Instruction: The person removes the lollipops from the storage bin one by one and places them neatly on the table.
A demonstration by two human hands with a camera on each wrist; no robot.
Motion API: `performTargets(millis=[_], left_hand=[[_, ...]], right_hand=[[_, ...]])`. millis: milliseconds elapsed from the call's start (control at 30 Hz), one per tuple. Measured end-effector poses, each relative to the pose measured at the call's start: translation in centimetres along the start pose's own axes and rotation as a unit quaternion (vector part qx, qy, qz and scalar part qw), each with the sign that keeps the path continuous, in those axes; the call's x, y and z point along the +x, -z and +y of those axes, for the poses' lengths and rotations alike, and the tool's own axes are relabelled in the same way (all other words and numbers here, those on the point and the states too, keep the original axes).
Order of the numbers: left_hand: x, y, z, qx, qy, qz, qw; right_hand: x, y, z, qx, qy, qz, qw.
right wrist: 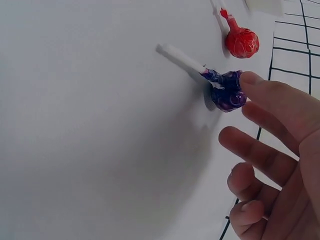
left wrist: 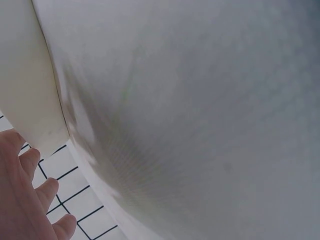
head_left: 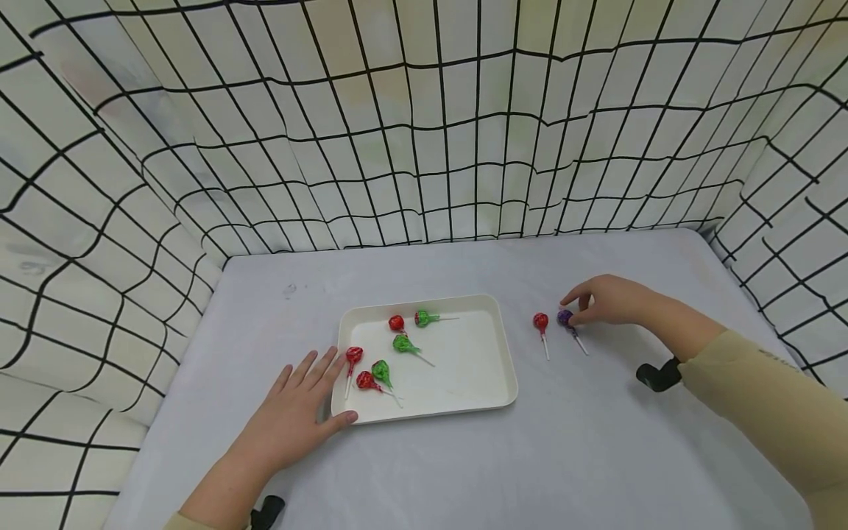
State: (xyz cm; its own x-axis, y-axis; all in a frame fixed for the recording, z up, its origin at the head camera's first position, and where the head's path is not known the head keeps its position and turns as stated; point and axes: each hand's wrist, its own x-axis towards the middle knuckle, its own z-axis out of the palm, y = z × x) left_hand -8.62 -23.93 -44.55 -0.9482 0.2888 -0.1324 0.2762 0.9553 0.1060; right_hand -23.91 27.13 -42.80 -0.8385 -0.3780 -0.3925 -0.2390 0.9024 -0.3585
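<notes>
My right hand (head_left: pixel 612 300) has its thumb and index finger at the head of a purple lollipop (head_left: pixel 565 317). In the right wrist view the thumb of the right hand (right wrist: pixel 280 155) touches the purple wrapper (right wrist: pixel 229 92), with the index finger close behind it; the other fingers are bent and hold nothing. A red lollipop (head_left: pixel 540 322) lies just left of the purple one. My left hand (head_left: pixel 289 412), fingers spread, rests at the left edge of a white tray (head_left: pixel 457 408). The left wrist view shows part of the left hand (left wrist: pixel 25 195) beside the tray's pale side.
Inside the tray lie several lollipops, among them a red one (head_left: pixel 354 355) near the left rim and a green one (head_left: pixel 422 318) near the back. White cloth covers the table (head_left: pixel 424 471). White walls with a black grid (head_left: pixel 464 147) stand behind and at both sides.
</notes>
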Motion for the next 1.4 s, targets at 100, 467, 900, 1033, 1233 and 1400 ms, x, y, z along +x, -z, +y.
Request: performTargets(millis=[100,467,900,1033,1233,1400], left_hand=[[0.01,0.01,0.00,0.002,0.001,-0.003,1.0000],[-0.09,-0.02,0.07,-0.006,0.000,0.005,1.0000],[-0.04,-0.12,0.06,0.002,0.000,0.008,1.0000],[-0.06,-0.11,0.05,0.000,0.001,0.005,1.0000],[-0.12,0.04,0.11,-0.002,0.000,0.003,1.0000],[-0.14,0.16,0.15,-0.002,0.000,0.002,1.0000]], right_hand=[[0.03,0.11,-0.03,-0.008,0.008,0.002,0.9999],[-0.06,0.43,-0.82,-0.027,0.048,0.007,0.9985],[-0.15,0.01,-0.54,-0.041,0.068,0.004,0.9968],[-0.05,0.05,-0.28,-0.039,0.065,-0.002,0.9971],[-0.07,0.11,-0.09,-0.030,0.063,-0.010,0.9975],[-0.04,0.02,0.01,-0.030,0.069,-0.003,0.9972]])
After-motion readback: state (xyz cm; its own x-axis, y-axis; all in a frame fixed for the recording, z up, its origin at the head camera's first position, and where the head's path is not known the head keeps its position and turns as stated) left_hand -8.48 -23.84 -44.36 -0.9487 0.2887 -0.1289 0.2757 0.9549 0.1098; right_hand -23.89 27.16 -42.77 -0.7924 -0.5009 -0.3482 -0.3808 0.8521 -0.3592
